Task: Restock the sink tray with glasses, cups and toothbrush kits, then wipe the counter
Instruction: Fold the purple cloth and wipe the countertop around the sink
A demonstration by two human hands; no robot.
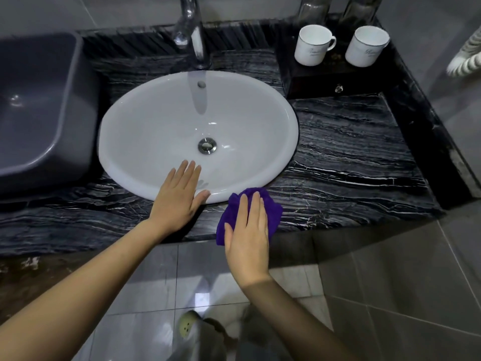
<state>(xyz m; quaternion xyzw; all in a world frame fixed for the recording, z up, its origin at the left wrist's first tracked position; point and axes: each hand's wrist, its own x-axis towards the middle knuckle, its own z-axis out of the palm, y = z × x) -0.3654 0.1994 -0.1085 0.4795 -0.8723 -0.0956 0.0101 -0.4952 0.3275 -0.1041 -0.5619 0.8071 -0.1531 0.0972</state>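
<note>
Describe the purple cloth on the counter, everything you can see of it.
The purple cloth is a small, soft, fuzzy-looking rag, deep violet all over. It lies bunched and creased on the dark veined counter near its front edge, just in front of the rim of the white sink. The right hand presses on it, palm down with straight fingers, covering its middle; purple shows on both sides of the hand and past the fingertips. Its near left corner reaches the counter's edge.

Purple cloth (250,212) is pressed flat on tabletop (351,157) front edge by R hand (247,241), fingers straight. L hand (179,199) is laid flat on sink (156,121) rim. Two white cups (311,48) (367,48) are set on dark tray (312,83), back R.
</note>
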